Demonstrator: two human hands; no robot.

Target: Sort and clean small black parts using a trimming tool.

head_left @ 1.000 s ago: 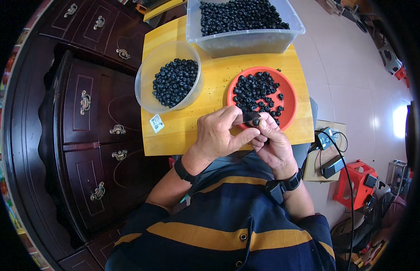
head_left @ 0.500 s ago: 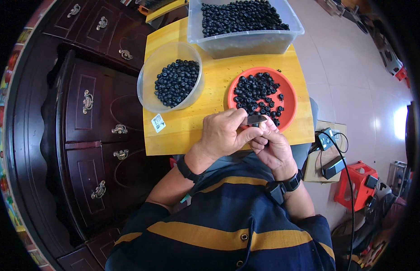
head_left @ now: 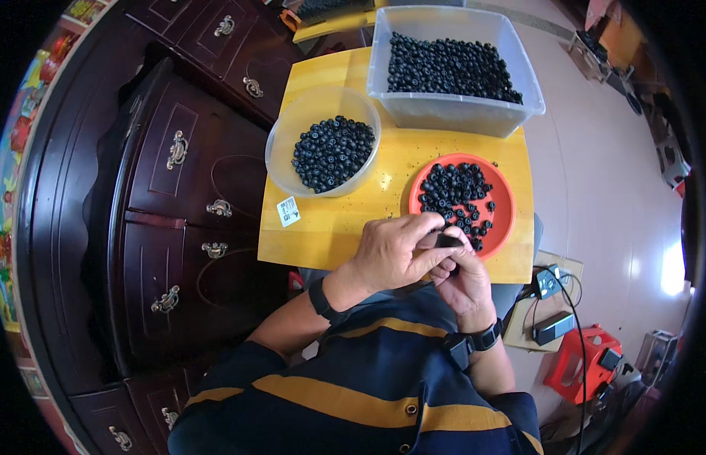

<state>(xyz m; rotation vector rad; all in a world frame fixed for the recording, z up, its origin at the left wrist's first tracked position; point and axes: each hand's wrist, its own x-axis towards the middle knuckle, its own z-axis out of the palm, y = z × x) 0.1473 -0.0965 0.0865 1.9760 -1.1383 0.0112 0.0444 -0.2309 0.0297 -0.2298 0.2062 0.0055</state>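
Observation:
My left hand [head_left: 391,252] is closed, thumb and forefinger pinching a short dark knife blade [head_left: 448,240]. Close against it, my right hand [head_left: 466,282] has its fingers curled, with the thumb at the blade. Whatever the right fingers grip is hidden. Both hands meet over the near edge of a red round dish [head_left: 507,206]. Inside the dish lie small round black parts [head_left: 453,184] with holes in them, some loose at its right side.
A clear round tub [head_left: 281,163] and a large clear bin [head_left: 459,112], both with many black parts, stand on the yellow table [head_left: 330,231]. A white label [head_left: 288,211] lies near the tub. Dark drawers [head_left: 163,189] flank the left; a red stool [head_left: 569,364] and black cable are right.
The view has shifted, so the table and containers appear lower and further right. My hands remain together; the blade has turned and now shows a darker, shorter face.

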